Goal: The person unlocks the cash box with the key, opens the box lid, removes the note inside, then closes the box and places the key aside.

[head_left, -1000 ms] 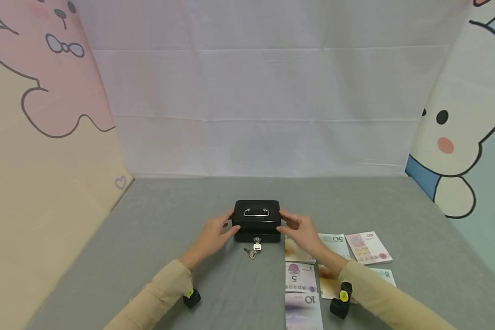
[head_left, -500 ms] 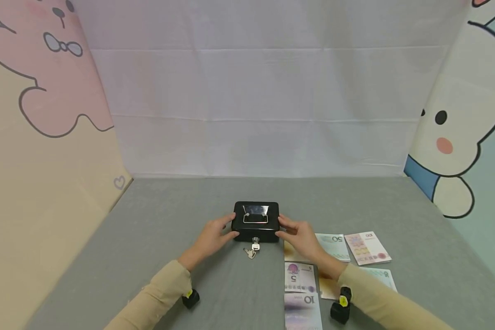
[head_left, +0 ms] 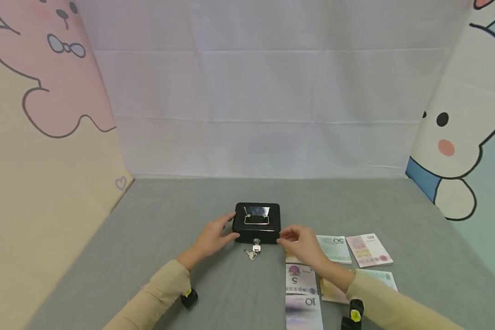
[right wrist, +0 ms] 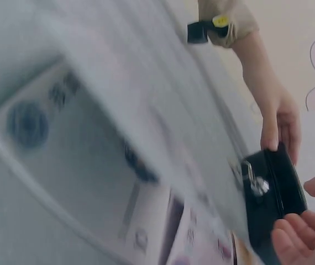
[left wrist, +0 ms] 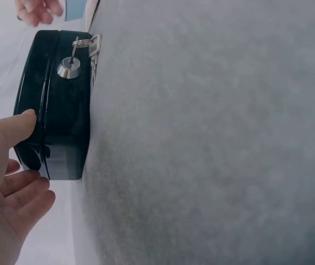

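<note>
A small black cash box point(head_left: 247, 231) with a wire handle on its lid sits on the grey table, lid down. Keys point(head_left: 251, 253) hang from the silver lock point(left wrist: 69, 68) on its front. My left hand point(head_left: 211, 236) holds the box's left side, thumb at the front of the lid and fingers round the side, as the left wrist view shows. At the front right corner is my right hand point(head_left: 307, 245), its fingertips close to the box. In the right wrist view, that hand's thumb and fingers point(right wrist: 295, 237) are spread apart with nothing between them.
Several banknote stacks lie to the right of the box: a purple 10 point(head_left: 303, 311), a purple 5 point(head_left: 300, 278), a green 50 point(head_left: 334, 248) and a pink 100 point(head_left: 369, 250). Others are partly hidden under the right forearm. A white cloth wall point(head_left: 264, 146) stands behind the table.
The front of the box's lid has come down onto its base. My right hand has slid from the lid's side toward the front corner, while the left stays at its side.
</note>
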Action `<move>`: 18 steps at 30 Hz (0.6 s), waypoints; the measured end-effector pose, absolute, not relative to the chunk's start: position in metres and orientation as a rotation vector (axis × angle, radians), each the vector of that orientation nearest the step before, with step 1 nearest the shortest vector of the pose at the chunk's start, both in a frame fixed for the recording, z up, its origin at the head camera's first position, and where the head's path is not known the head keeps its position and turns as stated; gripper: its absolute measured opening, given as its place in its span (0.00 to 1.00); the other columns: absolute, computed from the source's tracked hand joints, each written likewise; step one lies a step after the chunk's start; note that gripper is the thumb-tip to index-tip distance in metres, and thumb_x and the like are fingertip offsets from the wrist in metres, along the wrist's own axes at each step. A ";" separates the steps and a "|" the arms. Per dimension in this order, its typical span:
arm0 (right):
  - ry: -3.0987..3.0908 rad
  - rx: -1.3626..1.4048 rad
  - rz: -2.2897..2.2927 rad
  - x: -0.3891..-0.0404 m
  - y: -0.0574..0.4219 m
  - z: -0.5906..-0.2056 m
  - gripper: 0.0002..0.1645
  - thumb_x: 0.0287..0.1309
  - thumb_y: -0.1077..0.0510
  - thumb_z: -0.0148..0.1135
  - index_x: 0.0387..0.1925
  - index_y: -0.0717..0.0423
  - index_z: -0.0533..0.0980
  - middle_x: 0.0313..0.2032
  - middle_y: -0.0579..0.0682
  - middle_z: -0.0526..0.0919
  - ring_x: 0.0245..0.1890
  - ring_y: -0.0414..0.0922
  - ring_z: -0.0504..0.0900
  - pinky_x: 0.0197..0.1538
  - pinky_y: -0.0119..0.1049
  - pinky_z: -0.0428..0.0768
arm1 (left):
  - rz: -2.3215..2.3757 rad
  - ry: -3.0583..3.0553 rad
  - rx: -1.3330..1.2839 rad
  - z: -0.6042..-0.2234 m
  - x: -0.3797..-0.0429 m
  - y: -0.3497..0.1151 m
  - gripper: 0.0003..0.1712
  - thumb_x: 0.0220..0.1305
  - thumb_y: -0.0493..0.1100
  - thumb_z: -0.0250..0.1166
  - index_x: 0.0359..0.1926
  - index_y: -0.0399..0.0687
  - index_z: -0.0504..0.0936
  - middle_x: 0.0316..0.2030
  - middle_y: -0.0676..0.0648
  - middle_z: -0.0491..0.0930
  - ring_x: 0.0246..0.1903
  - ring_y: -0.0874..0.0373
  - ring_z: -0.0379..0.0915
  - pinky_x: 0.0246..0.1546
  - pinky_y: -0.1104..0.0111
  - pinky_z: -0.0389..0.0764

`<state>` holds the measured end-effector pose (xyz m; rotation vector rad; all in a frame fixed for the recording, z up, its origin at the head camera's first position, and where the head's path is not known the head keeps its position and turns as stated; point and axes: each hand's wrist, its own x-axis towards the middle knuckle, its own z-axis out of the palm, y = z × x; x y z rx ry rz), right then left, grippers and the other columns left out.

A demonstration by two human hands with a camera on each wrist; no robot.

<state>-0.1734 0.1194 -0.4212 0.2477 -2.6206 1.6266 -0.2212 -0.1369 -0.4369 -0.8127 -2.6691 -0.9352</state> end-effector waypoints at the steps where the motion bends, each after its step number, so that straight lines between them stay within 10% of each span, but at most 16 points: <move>1: -2.651 0.223 1.675 -0.171 0.116 -0.420 0.11 0.48 0.64 0.65 0.35 0.67 0.78 0.29 0.53 0.83 0.29 0.43 0.80 0.31 0.31 0.78 | -0.941 -2.675 -0.812 -0.436 -0.221 -0.137 0.33 0.52 0.40 0.68 0.58 0.33 0.68 0.51 0.36 0.74 0.50 0.46 0.72 0.44 0.59 0.77; 18: -2.764 0.137 1.864 -0.176 0.080 -0.440 0.13 0.49 0.64 0.63 0.35 0.72 0.78 0.26 0.57 0.83 0.24 0.42 0.81 0.27 0.35 0.81 | -0.929 -2.762 -0.762 -0.432 -0.220 -0.136 0.33 0.53 0.42 0.67 0.59 0.37 0.68 0.53 0.38 0.73 0.49 0.47 0.73 0.45 0.60 0.76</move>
